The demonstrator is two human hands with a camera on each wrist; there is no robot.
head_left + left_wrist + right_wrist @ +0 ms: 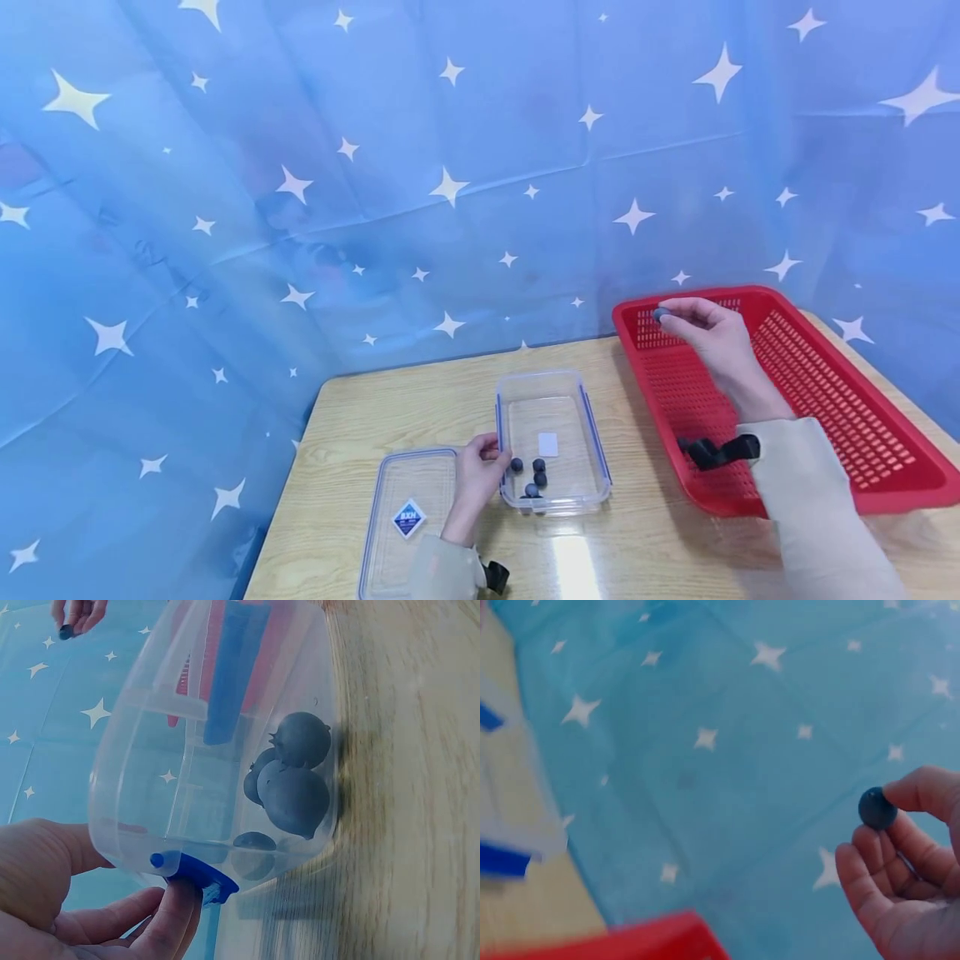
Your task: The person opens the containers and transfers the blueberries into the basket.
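My right hand (716, 346) pinches a single blueberry (877, 808) between thumb and fingertips, raised over the far left part of the red basket (862, 502). On the table, a clear plastic food container (558, 406) with blue side latches holds several blueberries (298, 801) gathered at its near end. My left hand (477, 475) grips the container's left side, with fingertips against a blue latch (196, 876) and the thumb at the wall. Part of that thumb is seen only through the clear plastic in the left wrist view.
A clear lid (390, 533) with a blue diamond label lies left of the container, partly under my left sleeve. Dark round items (684, 444) show low in the basket beside the black wrist strap. A blue star-patterned curtain (450, 250) hangs behind the wooden table (345, 417).
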